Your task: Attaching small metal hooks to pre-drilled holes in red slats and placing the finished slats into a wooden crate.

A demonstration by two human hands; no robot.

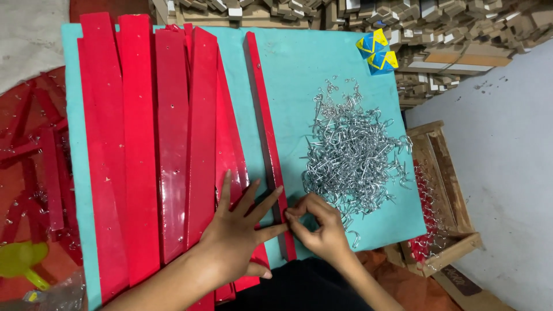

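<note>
A narrow glossy red wooden strip (268,144) lies on its own on the turquoise table top (322,63), running from about twelve o'clock down to six, where its near end meets both hands. The left hand (239,227) lies flat with fingers spread, palm on the neighbouring stack of wide red painted slats (144,144) at nine o'clock, its fingertips reaching across to press against the strip's left edge. The right hand (319,227) comes in from four o'clock with thumb and forefinger pressed together at the strip's right edge; what they pinch is too small to make out, though it looks like one of the hooks. A loose heap of small silver wire screw hooks (351,155) sits at two o'clock, just beside the right hand. Further out at three o'clock a wooden crate (443,196) holds red pieces with hooks already in them, and a blue-and-yellow folded paper shape (377,52) rests at one o'clock near the table edge.

To do this step well, I judge that the left fingers should hold the strip hard against the table so it cannot roll or slide, while the right fingers keep the hook square to the edge and turn it without leaning. A tilted start would likely split or chip the paint.
</note>
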